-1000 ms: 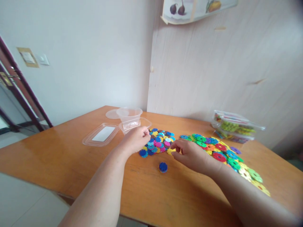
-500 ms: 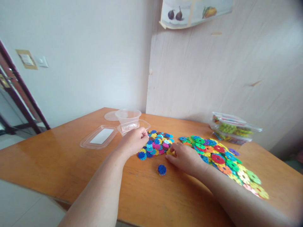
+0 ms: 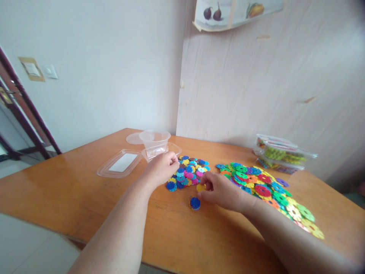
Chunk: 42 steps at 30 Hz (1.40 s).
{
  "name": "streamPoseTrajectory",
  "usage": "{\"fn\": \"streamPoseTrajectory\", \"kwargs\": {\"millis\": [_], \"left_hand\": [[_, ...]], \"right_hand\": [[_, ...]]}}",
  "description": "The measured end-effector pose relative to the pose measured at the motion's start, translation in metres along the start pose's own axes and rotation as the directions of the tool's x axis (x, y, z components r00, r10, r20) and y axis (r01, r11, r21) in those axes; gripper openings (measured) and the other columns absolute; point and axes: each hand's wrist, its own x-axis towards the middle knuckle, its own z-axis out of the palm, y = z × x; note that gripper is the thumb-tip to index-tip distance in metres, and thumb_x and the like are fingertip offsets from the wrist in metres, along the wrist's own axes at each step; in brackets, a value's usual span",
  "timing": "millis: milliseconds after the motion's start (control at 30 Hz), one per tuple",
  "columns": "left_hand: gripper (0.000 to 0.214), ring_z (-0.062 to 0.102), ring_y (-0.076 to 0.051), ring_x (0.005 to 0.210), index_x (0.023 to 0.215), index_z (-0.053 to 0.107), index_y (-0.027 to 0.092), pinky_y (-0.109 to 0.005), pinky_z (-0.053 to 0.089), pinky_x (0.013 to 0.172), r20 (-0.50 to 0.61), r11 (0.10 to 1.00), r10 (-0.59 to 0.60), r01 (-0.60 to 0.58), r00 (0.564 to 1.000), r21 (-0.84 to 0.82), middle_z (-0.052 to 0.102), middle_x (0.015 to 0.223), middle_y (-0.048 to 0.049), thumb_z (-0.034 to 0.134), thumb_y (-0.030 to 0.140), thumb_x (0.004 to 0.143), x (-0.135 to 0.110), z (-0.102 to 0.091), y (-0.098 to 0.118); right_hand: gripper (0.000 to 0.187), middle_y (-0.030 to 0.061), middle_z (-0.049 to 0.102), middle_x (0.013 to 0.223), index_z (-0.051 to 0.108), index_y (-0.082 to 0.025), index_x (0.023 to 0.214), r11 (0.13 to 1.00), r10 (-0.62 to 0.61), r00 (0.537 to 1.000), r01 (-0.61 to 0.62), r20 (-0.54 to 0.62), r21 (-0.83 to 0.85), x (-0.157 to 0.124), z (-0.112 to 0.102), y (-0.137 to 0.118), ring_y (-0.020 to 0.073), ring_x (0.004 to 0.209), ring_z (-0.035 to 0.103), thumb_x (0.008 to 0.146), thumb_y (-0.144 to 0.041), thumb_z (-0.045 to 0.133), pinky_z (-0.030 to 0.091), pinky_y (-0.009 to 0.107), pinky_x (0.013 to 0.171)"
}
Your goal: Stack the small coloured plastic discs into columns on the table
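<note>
My right hand (image 3: 221, 190) pinches a yellow notched plastic disc (image 3: 200, 188) between thumb and forefinger, low over the table. Just in front of its thumb stands a short stack of notched discs (image 3: 195, 203) with a blue one on top. At the left edge of a pile of small notched discs (image 3: 189, 169) in blue, pink, yellow and brown is my left hand (image 3: 164, 167). Its fingers are curled together, and whatever they hold is hidden. A heap of larger flower-shaped discs (image 3: 262, 191) lies beyond my right hand and forearm.
Behind my left hand stand a clear round tub (image 3: 154, 137) and a clear rectangular container (image 3: 174, 149). A clear rectangular lid (image 3: 119, 163) with a white label lies to the left. Stacked clear boxes (image 3: 281, 154) of coloured pieces stand at the back right of the wooden table (image 3: 71, 182).
My right hand has drawn back from the small-disc pile toward the blue-topped stack, bringing the yellow disc with it. My left hand stays nearly in place.
</note>
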Motion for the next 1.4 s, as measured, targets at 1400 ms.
{"fn": "streamPoseTrajectory", "kwargs": {"millis": [1400], "left_hand": [[0.014, 0.054, -0.014, 0.061, 0.077, 0.059, 0.023, -0.026, 0.029, 0.053, -0.038, 0.999, 0.044, -0.044, 0.998, 0.002, 0.061, 0.066, 0.0024, 0.053, 0.034, 0.083, 0.001, 0.0, 0.002]], "right_hand": [[0.014, -0.0022, 0.062, 0.074, 0.065, -0.022, 0.089, 0.994, -0.072, 0.997, 0.071, -0.013, -0.089, -0.016, -0.009, -0.013, 0.0125, 0.062, 0.055, 0.08, -0.033, 0.063, 0.034, 0.025, 0.054]]}}
